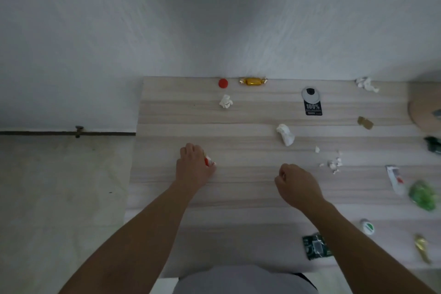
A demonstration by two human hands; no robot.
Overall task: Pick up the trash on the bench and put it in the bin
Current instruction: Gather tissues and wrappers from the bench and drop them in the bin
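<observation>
Early days, I reckon: the pale striped wooden bench (pixel 238 186) is littered all over, e.g. a crumpled white tissue (pixel 285 134), and no bin is in view. The left hand (pixel 194 167) has its fingers pinched round a small red-and-white wrapper (pixel 210 162) right at the bench surface. The right hand (pixel 297 185) is curled in a fist, nothing showing in it.
</observation>
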